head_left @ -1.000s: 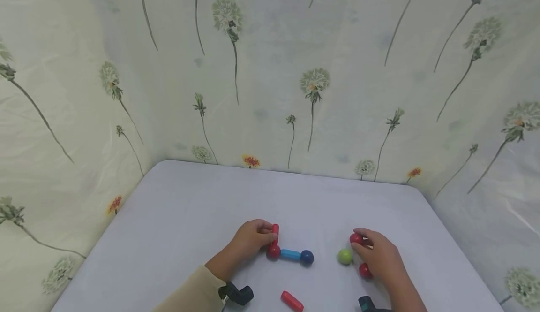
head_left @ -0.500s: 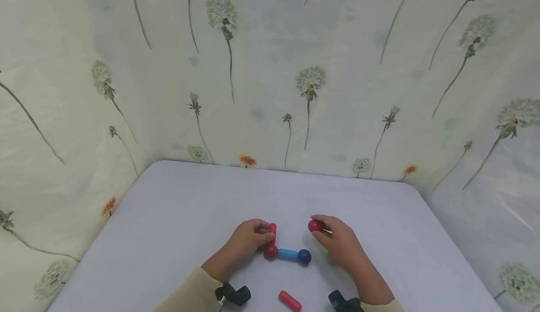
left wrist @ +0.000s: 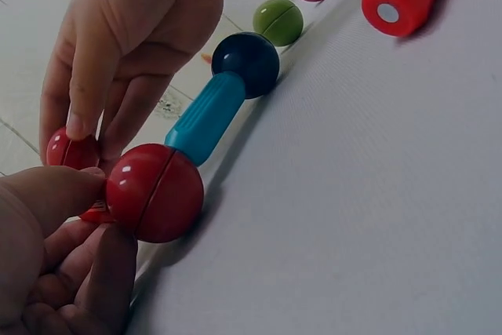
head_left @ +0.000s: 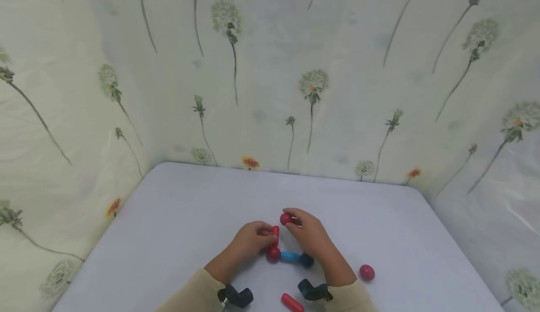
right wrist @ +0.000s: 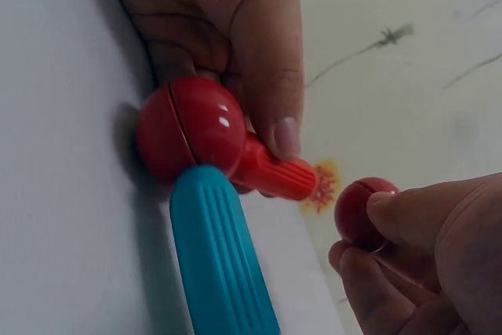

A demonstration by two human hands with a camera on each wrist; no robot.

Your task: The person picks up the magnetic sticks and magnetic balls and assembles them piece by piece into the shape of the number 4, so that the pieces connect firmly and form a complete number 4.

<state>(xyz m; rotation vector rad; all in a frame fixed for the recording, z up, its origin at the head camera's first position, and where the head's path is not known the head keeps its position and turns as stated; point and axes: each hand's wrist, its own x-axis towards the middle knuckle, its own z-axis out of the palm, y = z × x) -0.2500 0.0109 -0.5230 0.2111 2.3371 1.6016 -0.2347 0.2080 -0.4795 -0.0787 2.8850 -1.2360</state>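
Note:
My left hand (head_left: 250, 240) pinches a red ridged magnetic stick (head_left: 275, 233) whose near end joins a red ball (head_left: 273, 254). From that ball a light-blue stick (head_left: 290, 256) runs right to a dark-blue ball (head_left: 306, 261). Between thumb and fingers, my right hand (head_left: 310, 232) holds another red ball (head_left: 285, 218) just beyond the red stick's free end. A gap shows between this ball and the stick in the right wrist view. A green ball (left wrist: 278, 22) appears behind the dark-blue one in the left wrist view; the right arm hides it from the head camera.
A loose red stick (head_left: 292, 302) lies at the front of the white table (head_left: 202, 199). To the right sits a spare red ball (head_left: 367, 272). Flower-printed cloth (head_left: 261, 68) hangs behind and beside the table. Both wrists wear black camera mounts.
The right hand has carried its red ball leftward from the loose balls to the red stick's far end. My left hand keeps its hold and has barely moved.

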